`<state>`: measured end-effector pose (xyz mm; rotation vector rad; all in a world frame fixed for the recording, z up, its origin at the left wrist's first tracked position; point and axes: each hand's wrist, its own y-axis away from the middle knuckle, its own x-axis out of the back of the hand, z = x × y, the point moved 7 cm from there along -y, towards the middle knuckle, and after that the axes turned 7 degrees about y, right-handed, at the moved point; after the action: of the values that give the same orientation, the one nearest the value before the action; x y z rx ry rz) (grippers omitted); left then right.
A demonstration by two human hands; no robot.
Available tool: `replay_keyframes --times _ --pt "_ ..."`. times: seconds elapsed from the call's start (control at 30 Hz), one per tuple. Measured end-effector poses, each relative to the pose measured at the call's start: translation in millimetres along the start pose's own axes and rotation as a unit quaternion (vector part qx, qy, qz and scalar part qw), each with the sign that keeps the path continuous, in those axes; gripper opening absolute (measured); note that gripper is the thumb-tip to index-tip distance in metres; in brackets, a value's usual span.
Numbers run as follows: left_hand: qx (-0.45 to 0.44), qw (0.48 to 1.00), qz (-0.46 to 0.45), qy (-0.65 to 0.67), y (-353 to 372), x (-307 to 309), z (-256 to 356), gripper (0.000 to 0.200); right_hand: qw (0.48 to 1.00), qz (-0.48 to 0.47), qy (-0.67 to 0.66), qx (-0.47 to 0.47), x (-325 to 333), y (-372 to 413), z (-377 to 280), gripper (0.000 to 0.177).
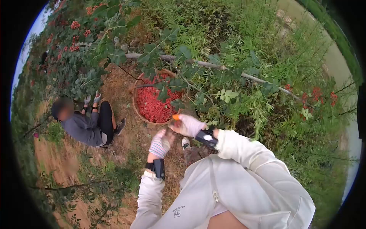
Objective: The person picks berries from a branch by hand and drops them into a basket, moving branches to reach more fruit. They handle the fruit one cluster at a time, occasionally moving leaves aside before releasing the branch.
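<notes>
My right hand (188,126), in a pale fingerless-style glove, is just past the near rim of a wicker basket (134,101) full of small red berries (154,103). Its fingers are curled around a dark red bunch of berries (177,123). An orange tip (176,116) shows at the end of one finger or thumb. Below and to the left is my left hand (160,144), in a striped glove, its fingertips close to the right hand. Motion smears its fingers, and I cannot tell if they hold anything.
A leafy, thorny-looking branch (206,64) crosses over the basket. More red clusters (316,93) hang at the right and upper left. A person in grey (85,128) crouches at the left, gloved hands raised to the foliage. Dense weeds (228,38) grow behind; bare soil (118,143) lies below.
</notes>
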<state>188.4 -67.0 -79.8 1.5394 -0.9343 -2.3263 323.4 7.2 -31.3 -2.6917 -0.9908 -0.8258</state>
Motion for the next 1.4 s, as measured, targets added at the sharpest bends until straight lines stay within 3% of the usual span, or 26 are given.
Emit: replay_keyframes --times 0.03,0.1,0.17,0.23,0.27,0.37,0.47,0.63,0.67,0.7,0.77,0.8,0.83,0.87,0.9,0.93,1.0,1.07,1.1,1.17,1.2,1.23,1.27,1.3,1.37,1.4 --pt "-0.041 0.997 -0.009 0.069 -25 -4 26 0.033 0.995 0.046 0.084 -0.033 -8 -38 23 0.028" --pt "-0.072 0.965 0.177 0.18 -39 -4 60 0.045 0.982 0.066 0.153 -0.087 -21 -76 64 0.037" --pt "-0.113 0.974 0.171 0.098 -31 -14 70 0.048 0.966 0.009 -0.196 -0.168 -32 -57 87 0.031" --pt "-0.165 0.976 0.133 -0.044 -37 -2 73 0.071 0.788 0.029 -0.568 -0.236 -22 -3 78 0.031" --pt "-0.14 0.979 0.121 -0.089 -45 21 62 0.065 0.661 0.046 -0.702 -0.261 -11 32 62 0.032" --pt "-0.032 0.969 0.189 -0.155 -87 116 17 0.046 0.604 -0.034 -0.761 -0.236 23 112 48 0.04" --pt "0.028 0.929 0.269 -0.255 -112 161 -6 0.042 0.645 0.029 -0.73 -0.222 49 175 42 0.044" --pt "0.065 0.71 0.305 -0.631 -189 216 -21 0.06 0.675 0.141 -0.651 -0.317 63 226 34 0.056" --pt "0.063 0.695 0.299 -0.651 -237 275 -33 0.063 0.673 0.14 -0.65 -0.324 62 226 28 0.058" --pt "0.031 0.712 0.247 -0.657 -252 269 -34 0.07 0.675 0.136 -0.646 -0.329 62 224 29 0.06" --pt "-0.071 0.656 0.232 -0.715 -278 257 -35 0.07 0.663 0.152 -0.625 -0.382 51 242 54 0.065" --pt "-0.09 0.66 0.199 -0.719 -307 282 -47 0.067 0.651 0.146 -0.649 -0.366 48 243 61 0.047" --pt "-0.11 0.661 0.167 -0.723 -319 274 -52 0.065 0.649 0.146 -0.644 -0.378 42 249 71 0.047" --pt "0.005 0.668 0.165 -0.726 -327 283 -66 0.057 0.677 0.154 -0.59 -0.413 37 258 84 0.046" --pt "-0.088 0.683 0.16 -0.707 -337 289 -76 0.05 0.688 0.158 -0.563 -0.431 36 261 88 0.045" --pt "-0.038 0.652 0.115 -0.748 -340 297 -94 0.045 0.697 0.16 -0.536 -0.449 36 262 90 0.045" --pt "0.083 0.575 0.073 -0.811 -314 273 -117 0.032 0.804 0.069 -0.391 -0.443 42 248 86 0.043" --pt "0.084 0.392 -0.011 -0.916 -255 215 -128 0.035 0.76 0.086 -0.479 -0.431 38 244 85 0.044" --pt "0.078 0.431 -0.015 -0.899 -258 263 -158 0.041 0.735 0.094 -0.521 -0.425 36 242 84 0.044" --pt "0.141 0.498 0.095 -0.85 -227 279 -168 0.036 0.714 0.105 -0.559 -0.408 52 220 65 0.053" --pt "0.159 0.603 0.22 -0.75 -235 350 -195 0.034 0.701 0.113 -0.579 -0.401 57 217 64 0.061" --pt "0.168 0.595 0.279 -0.735 -198 300 -162 0.035 0.702 0.116 -0.579 -0.398 60 212 62 0.061" --pt "0.193 0.601 0.289 -0.72 -201 328 -174 0.035 0.77 0.08 -0.481 -0.412 67 207 58 0.066" --pt "0.22 0.607 0.289 -0.707 -214 371 -197 0.036 0.728 0.094 -0.542 -0.409 66 214 61 0.064" --pt "0.214 0.577 0.24 -0.751 -206 320 -187 0.043 0.63 0.121 -0.653 -0.402 67 227 68 0.061" --pt "0.202 0.543 0.222 -0.784 -200 285 -181 0.047 0.644 0.144 -0.645 -0.386 69 225 70 0.062"
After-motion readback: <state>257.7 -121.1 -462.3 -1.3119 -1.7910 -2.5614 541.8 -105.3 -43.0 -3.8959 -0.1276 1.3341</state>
